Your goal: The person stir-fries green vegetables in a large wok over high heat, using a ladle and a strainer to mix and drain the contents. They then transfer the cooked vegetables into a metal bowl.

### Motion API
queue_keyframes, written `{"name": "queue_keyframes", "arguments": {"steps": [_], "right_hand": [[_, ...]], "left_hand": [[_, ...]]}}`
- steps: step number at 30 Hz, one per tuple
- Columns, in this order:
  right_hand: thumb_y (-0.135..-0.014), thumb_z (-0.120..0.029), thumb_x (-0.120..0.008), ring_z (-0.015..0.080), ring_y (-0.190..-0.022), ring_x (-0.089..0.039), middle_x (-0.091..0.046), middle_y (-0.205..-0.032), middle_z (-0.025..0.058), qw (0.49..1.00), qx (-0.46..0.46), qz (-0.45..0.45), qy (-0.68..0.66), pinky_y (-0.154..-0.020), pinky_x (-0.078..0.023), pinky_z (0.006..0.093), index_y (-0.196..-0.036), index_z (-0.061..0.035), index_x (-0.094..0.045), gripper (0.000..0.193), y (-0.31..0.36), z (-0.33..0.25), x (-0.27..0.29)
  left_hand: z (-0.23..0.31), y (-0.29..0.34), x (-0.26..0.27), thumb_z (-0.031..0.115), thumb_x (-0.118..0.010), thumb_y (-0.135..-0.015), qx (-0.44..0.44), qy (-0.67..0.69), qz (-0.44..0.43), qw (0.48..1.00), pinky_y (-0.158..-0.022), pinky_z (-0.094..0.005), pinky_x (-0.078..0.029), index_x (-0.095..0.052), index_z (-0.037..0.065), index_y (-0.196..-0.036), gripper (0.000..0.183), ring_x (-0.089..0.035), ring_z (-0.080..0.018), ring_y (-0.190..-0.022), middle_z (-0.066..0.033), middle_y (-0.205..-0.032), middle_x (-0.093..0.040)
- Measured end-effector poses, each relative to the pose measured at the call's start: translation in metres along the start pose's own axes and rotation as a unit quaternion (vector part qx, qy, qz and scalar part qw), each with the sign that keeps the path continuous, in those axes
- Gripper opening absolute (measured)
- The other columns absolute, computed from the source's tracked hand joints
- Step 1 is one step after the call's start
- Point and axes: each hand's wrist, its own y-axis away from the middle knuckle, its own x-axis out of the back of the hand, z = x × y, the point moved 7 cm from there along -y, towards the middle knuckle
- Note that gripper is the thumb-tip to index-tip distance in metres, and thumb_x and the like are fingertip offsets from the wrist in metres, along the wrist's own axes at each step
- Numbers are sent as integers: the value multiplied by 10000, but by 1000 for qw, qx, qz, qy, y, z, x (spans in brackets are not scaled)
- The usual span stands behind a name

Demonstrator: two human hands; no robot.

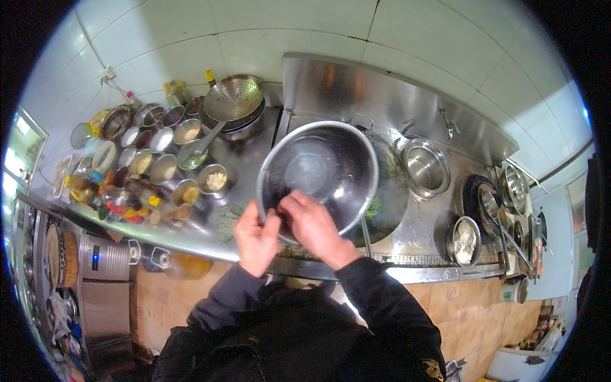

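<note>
A large round metal basin (366, 143) with a dark, shiny inside is held up in front of me. My left hand (256, 240) grips its near left rim, thumb on the inner side. Over the near rim reaches my right hand (316, 230), its fingers curled together inside the basin; whether they pinch anything is hidden. Partly behind the basin, a wide wok (393, 170) is set into the steel counter. Green leaves (374, 205) show in the wok beside the basin's edge. A thin metal handle (366, 239) sticks out toward me from under the basin.
To the left stand several seasoning bowls (163, 168), bottles (137, 197) and a perforated strainer (234, 97) on a pot. On the right are a steel pot (425, 169), a bowl of white food (466, 240) and ladles (503, 229). A steel splashback (382, 95) rises behind.
</note>
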Motion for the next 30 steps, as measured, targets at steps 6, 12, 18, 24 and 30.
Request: {"name": "queue_keyframes", "arguments": {"steps": [6,12,18,24,30], "right_hand": [[-802,1,-681,388,-1040,-669,-658,-1139,203,989,-85,-30,116,-910,-575,449,-1050,-22,-651,251,51,75,26],[-848,-98,-736,433,-934,-670,-634,-1144,255,914,-358,6,190,-782,-554,505,-1183,-14,-573,382,202,107,72],[-917,-124,-679,504,-838,-680,-685,-877,303,889,-450,-13,81,-710,-540,533,-1231,4,-512,379,249,140,39],[-1021,-228,-620,520,-844,-667,-686,-922,319,906,-400,52,129,-678,-538,524,-1250,40,-579,355,192,121,71],[-1018,-233,-585,521,-884,-654,-683,-1001,327,924,-327,6,200,-777,-544,557,-1320,14,-574,391,159,152,60]], "left_hand": [[-3,-35,74,9,-631,-867,-224,-150,134,954,-530,-331,-470,-595,-25,-930,80,-572,-154,-582,-93,-685,-606],[-71,-27,161,44,-590,-930,82,-11,154,985,-404,-246,-441,-636,-6,-1123,204,-554,-99,-506,-67,-859,-681],[-117,-10,171,39,-581,-937,191,92,119,970,-361,-257,-437,-626,23,-1053,126,-570,-122,-503,-70,-848,-667],[-97,-19,172,55,-588,-936,175,88,111,974,-364,-258,-435,-617,22,-1019,94,-556,-120,-474,-73,-827,-662],[-101,6,173,88,-610,-933,206,82,122,968,-386,-262,-428,-622,12,-997,100,-540,-125,-458,-76,-788,-659]]}}
